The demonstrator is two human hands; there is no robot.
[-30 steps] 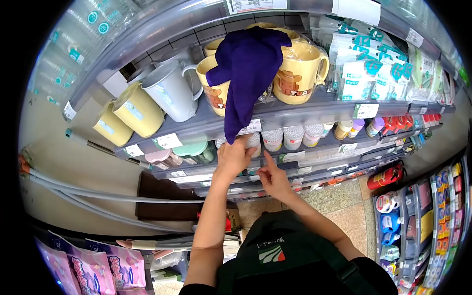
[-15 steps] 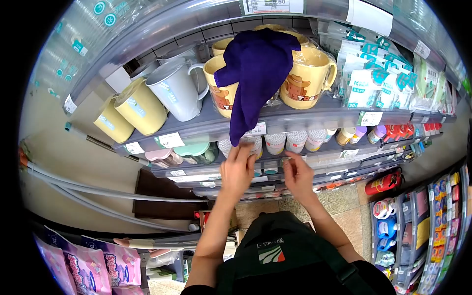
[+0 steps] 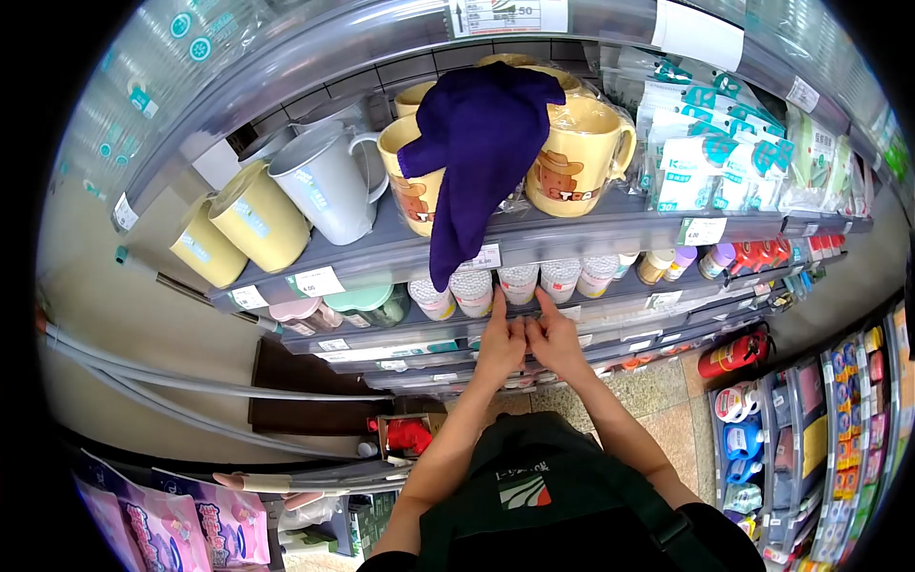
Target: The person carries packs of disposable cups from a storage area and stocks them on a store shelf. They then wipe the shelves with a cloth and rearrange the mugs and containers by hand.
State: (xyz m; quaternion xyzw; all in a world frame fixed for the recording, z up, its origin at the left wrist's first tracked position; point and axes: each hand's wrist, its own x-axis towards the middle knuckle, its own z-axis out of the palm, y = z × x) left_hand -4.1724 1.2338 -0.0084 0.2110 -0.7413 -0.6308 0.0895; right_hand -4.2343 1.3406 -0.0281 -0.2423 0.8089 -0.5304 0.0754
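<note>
My left hand (image 3: 501, 341) and my right hand (image 3: 557, 339) are side by side at the lower shelf's front edge. Their index fingers point up at the small white-topped jars (image 3: 518, 282), and the other fingers are curled. Whether a fingertip touches a jar cannot be made out. No held object shows in either hand. Above them a dark purple cloth (image 3: 481, 143) lies over the yellow bear mugs (image 3: 570, 162) and hangs down past the shelf edge in front of the price tag.
Grey pitchers (image 3: 329, 181) and plain yellow cups (image 3: 259, 217) stand left on the upper shelf (image 3: 610, 229); white packets (image 3: 710, 167) hang right. A fire extinguisher (image 3: 734, 353) stands at the right on the floor. Pink bags (image 3: 172, 524) are at lower left.
My left hand has moved right, away from the cloth's lower tip, and my right hand has come back left beside it. The cloth still lies over the mugs.
</note>
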